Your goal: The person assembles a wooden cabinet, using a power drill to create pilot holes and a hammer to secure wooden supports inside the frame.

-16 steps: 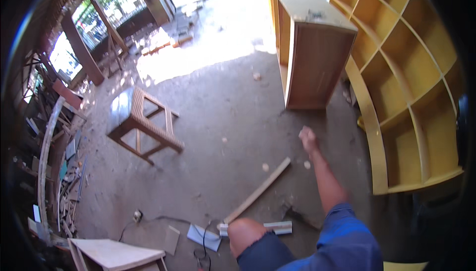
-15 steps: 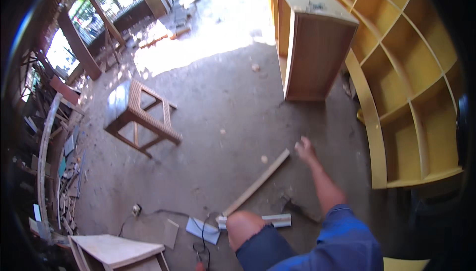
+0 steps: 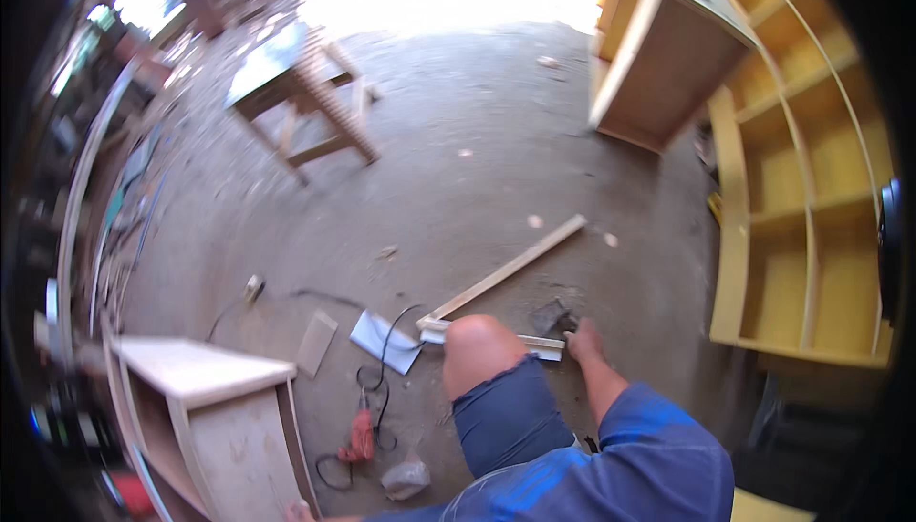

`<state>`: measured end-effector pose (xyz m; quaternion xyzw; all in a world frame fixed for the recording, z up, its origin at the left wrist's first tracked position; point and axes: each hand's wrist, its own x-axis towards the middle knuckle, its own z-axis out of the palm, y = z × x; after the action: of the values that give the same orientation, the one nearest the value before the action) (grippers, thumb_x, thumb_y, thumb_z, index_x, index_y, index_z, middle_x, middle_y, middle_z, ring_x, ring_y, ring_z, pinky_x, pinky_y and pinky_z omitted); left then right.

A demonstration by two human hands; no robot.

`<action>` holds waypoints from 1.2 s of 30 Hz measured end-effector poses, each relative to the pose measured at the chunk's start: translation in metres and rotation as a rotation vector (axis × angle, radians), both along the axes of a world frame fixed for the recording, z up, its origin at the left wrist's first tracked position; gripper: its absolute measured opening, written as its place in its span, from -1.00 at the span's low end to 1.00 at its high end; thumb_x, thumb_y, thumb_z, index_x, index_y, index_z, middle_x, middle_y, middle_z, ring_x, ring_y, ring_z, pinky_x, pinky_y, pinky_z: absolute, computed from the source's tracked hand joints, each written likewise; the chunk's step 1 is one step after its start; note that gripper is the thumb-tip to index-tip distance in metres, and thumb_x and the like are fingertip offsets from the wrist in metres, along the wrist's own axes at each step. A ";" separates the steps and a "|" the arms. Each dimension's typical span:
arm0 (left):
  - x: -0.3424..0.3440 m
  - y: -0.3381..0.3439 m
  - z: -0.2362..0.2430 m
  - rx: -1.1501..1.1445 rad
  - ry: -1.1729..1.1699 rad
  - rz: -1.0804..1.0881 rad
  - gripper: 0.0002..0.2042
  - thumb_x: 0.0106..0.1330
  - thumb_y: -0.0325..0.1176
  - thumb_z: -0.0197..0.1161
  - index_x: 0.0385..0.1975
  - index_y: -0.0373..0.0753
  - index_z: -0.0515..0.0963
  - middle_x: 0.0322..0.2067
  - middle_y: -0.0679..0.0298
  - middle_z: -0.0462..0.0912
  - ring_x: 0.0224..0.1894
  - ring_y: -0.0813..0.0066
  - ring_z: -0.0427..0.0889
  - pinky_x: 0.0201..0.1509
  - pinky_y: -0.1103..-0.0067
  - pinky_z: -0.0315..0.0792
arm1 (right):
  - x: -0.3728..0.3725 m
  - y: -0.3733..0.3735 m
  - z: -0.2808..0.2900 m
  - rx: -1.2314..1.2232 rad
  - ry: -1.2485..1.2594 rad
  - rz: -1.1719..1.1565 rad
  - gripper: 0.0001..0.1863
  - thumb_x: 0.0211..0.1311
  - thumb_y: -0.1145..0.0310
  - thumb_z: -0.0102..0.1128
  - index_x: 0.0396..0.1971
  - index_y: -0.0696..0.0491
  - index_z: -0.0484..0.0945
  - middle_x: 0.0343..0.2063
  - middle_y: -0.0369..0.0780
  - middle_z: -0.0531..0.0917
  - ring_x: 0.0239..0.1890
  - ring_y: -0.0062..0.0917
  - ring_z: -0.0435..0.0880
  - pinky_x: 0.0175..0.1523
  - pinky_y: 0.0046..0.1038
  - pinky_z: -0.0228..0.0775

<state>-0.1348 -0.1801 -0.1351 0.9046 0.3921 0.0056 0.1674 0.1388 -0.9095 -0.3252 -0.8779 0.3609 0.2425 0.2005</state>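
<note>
My right hand point(image 3: 584, 339) is low at the right of my knee, fingers curled beside a dark, dusty, flat object point(image 3: 551, 316) and the end of short pale strips point(image 3: 544, 344); what it holds is unclear. My left hand point(image 3: 301, 512) barely shows at the lower edge, by the side of a small pale plywood cabinet point(image 3: 234, 417); its fingers are mostly hidden. A long wooden batten point(image 3: 510, 264) lies on the floor. Between the cabinet and my knee are a red corded power tool point(image 3: 358, 436), a white board point(image 3: 382, 341) and a crumpled plastic bag point(image 3: 405, 479).
A stool point(image 3: 305, 102) stands ahead left, a wooden cabinet point(image 3: 649, 73) ahead right. A yellow compartmented shelf unit point(image 3: 773, 293) lines the right. Offcuts and long boards point(image 3: 91, 169) line the left. A black cable point(image 3: 315, 295) crosses the concrete floor point(image 3: 448, 188).
My right hand has moved down and back beside the dark object. My view has swung downward, bringing the red tool, bag and my left hand into sight.
</note>
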 end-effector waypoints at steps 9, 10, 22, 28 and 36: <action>-0.114 0.096 0.076 0.351 -0.418 0.327 -0.78 0.37 -0.35 0.29 -0.15 -0.40 0.62 -0.23 0.04 0.70 -0.14 0.17 0.67 0.05 0.33 0.51 | -0.004 0.020 0.020 0.273 -0.320 -0.121 -0.59 0.28 0.15 0.37 -0.16 0.18 0.48 -0.56 -0.14 0.62 -0.57 -0.30 0.65 -0.47 -0.26 0.49; -0.131 0.116 0.088 0.428 -0.464 0.332 -0.78 0.38 -0.35 0.29 -0.15 -0.39 0.62 -0.21 0.04 0.71 -0.12 0.17 0.67 0.07 0.34 0.50 | -0.006 0.038 0.038 0.422 -0.400 -0.154 -0.69 0.29 0.24 0.36 -0.20 0.13 0.46 -0.59 -0.23 0.55 -0.63 -0.46 0.54 -0.55 -0.34 0.40; -0.252 0.294 0.083 0.242 -0.440 0.405 -0.62 0.35 -0.04 0.32 -0.20 -0.30 0.68 -0.16 0.01 0.75 -0.07 0.02 0.71 0.09 0.29 0.52 | -0.019 0.310 0.331 0.506 -0.874 0.555 -0.56 0.52 0.08 0.12 0.21 0.04 0.48 -0.66 -0.41 0.38 -0.68 -0.71 0.40 -0.60 -0.54 0.30; -0.234 0.283 0.096 0.229 -0.427 0.418 -0.56 0.34 0.08 0.27 -0.36 -0.26 0.69 -0.34 0.00 0.75 -0.18 -0.08 0.71 0.00 0.24 0.53 | -0.063 0.557 0.448 0.103 -0.782 1.535 -0.61 0.23 0.23 0.42 -0.08 0.16 0.55 -0.29 0.01 0.67 -0.30 -0.21 0.65 -0.12 -0.21 0.47; -0.252 0.284 0.099 0.282 -0.511 0.413 -0.63 0.33 -0.05 0.30 -0.11 -0.25 0.62 -0.12 0.08 0.72 0.01 0.10 0.65 0.18 0.25 0.43 | -0.200 0.872 0.519 -0.130 -0.697 2.327 -0.63 0.13 0.11 0.42 -0.23 0.07 0.60 -0.32 -0.05 0.68 -0.19 -0.08 0.67 -0.07 -0.12 0.48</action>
<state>-0.3867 0.1040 -0.0356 0.7897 0.5076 0.3195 0.1291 -0.0610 -0.0374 0.1936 -0.7036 -0.7042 0.0100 -0.0951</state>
